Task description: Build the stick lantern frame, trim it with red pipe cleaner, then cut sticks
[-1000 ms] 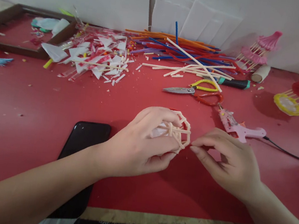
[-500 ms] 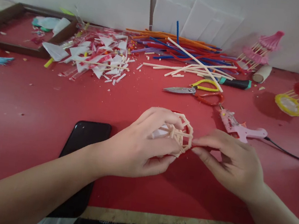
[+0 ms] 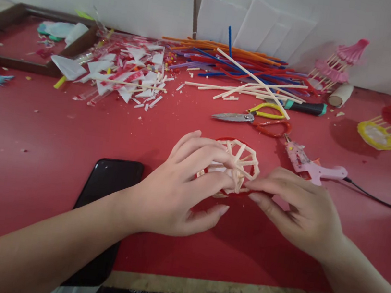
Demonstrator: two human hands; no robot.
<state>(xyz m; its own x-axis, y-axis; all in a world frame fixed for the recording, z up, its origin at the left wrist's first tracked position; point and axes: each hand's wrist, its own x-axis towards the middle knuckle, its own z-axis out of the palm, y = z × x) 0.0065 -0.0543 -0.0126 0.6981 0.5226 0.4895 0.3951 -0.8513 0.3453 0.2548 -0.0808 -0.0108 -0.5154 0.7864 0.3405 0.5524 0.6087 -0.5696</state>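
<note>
A small wheel-like frame of cream sticks [image 3: 241, 153] is tilted above the red tabletop, with white material inside and a thin red strip [image 3: 226, 139] around part of its rim. My left hand [image 3: 184, 188] reaches over the frame from the left, its curled fingers gripping the sticks while the thumb stands apart below. On the other side, my right hand [image 3: 303, 210] pinches the red strip between thumb and forefinger at the frame's lower right edge. The fingers hide much of the frame's left part and the strip's end.
Behind my hands lie scissors [image 3: 234, 117], a pink glue gun [image 3: 330, 172] with a black cord, and a utility knife [image 3: 306, 107]. Coloured pipe cleaners [image 3: 225, 63] and scraps [image 3: 122, 70] line the back. A phone [image 3: 110, 183] lies left; a yellow-red stick model [image 3: 375, 135] stands right.
The stick frame has turned, showing more of its spoked face and the red strip around it. My left thumb has moved away from the frame; my right hand has shifted slightly left.
</note>
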